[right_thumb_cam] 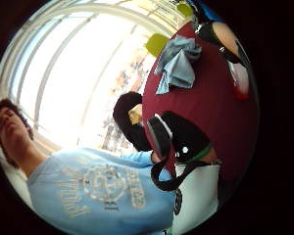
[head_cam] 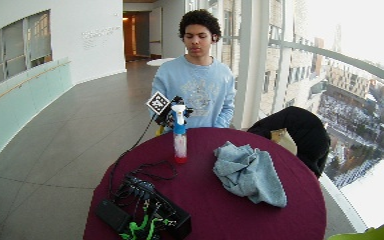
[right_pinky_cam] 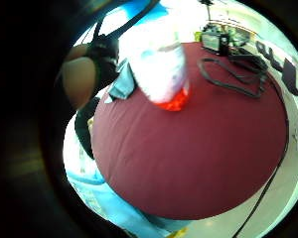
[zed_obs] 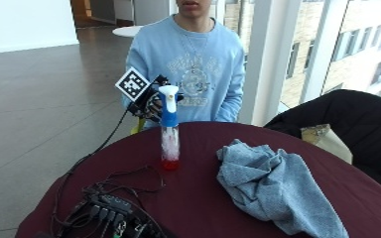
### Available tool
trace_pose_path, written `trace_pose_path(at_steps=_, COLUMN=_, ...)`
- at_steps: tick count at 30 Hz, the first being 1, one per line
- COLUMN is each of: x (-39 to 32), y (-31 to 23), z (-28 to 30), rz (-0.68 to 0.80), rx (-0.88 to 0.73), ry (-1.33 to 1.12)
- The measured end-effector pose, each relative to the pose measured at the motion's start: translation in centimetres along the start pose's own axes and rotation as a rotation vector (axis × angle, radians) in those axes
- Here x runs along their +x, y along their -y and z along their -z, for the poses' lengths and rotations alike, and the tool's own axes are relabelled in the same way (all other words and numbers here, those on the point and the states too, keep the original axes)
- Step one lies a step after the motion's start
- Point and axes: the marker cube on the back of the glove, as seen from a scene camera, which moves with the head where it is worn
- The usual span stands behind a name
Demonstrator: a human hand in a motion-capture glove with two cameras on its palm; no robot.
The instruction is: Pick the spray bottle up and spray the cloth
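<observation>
Maroon table (zed_obs: 243, 218): spray bottle (zed_obs: 169, 134) just before right hand (zed_obs: 152, 105).

A spray bottle (zed_obs: 169, 134) stands upright on the dark red tabletop (zed_obs: 197, 198), with a white trigger head, a blue collar, a clear body and red liquid at its base. A crumpled grey-blue cloth (zed_obs: 273, 186) lies heaped near it, apart from the bottle.

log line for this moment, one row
phase: reaching | right hand: behind spray bottle, no grip seen | bottle: upright on table | cloth: crumpled beside it
</observation>
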Motion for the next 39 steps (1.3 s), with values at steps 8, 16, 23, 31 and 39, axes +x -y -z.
trace_pose_path(at_steps=8, x=3.5, y=2.7, z=1.1, rz=-0.148, rx=0.121, ry=0.115)
trace_pose_path(at_steps=16, x=4.8, y=7.2, z=-0.9, rz=-0.229, rx=0.123, ry=0.239)
trace_pose_path(at_steps=23, x=5.1, y=9.7, z=-2.4, rz=-0.234, rx=0.131, ry=0.322)
trace_pose_path(at_steps=31, x=4.9, y=11.2, z=-3.3, rz=-0.204, rx=0.224, ry=0.379)
trace_pose_path(at_steps=39, x=5.5, y=11.9, z=-3.5, rz=-0.22, rx=0.264, ry=0.329)
